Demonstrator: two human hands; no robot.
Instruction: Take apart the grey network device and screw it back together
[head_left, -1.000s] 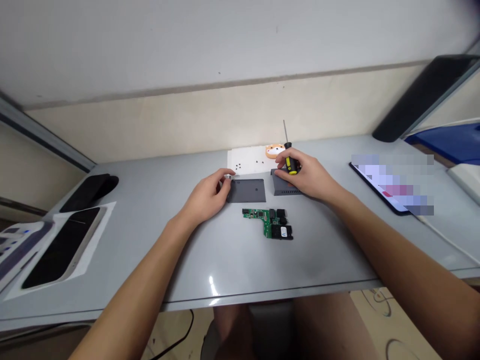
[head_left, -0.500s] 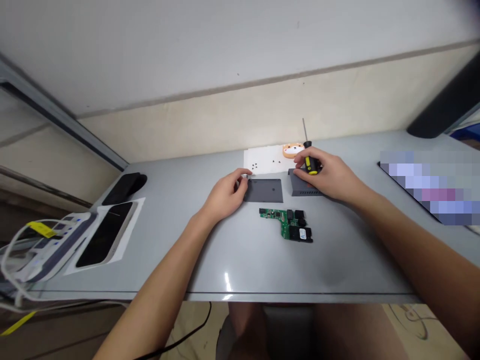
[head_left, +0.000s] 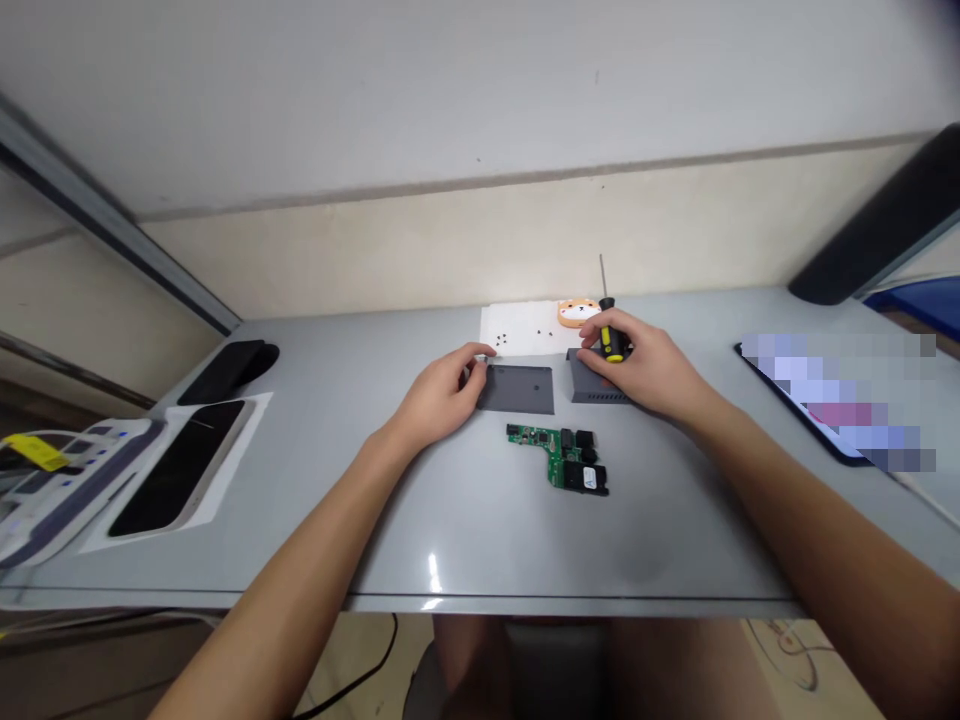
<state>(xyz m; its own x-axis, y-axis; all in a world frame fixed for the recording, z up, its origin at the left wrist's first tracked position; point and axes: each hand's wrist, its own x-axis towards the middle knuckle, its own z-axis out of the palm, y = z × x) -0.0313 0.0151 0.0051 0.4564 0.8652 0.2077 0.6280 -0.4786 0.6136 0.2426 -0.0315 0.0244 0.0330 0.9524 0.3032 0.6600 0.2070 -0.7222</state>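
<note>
My right hand (head_left: 651, 370) is closed around a black-and-yellow screwdriver (head_left: 612, 343), its shaft pointing up and away from me. Its fingers are over the dark grey slotted case half (head_left: 581, 385) and partly hide it. A flat dark grey cover plate (head_left: 517, 390) lies just left of the case. My left hand (head_left: 442, 395) rests at the plate's left edge, thumb and index finger apart. Nearer to me lies a green circuit board (head_left: 555, 455) with black connectors. Several tiny dark screws (head_left: 502, 339) lie on white paper (head_left: 517, 318) behind the plate.
An orange-and-white animal-face item (head_left: 576, 313) sits on the paper. At left are a phone (head_left: 180, 465) on white paper, a black object (head_left: 229, 372) and a power strip (head_left: 82, 480). A tablet-like device with a blurred screen (head_left: 832, 405) lies right. The wall (head_left: 375, 245) bounds the desk behind.
The view has shifted slightly, so the desk items sit further left in the picture. Both hands keep nearly the same places by the plate and the case, and the screwdriver stays in my right hand.
</note>
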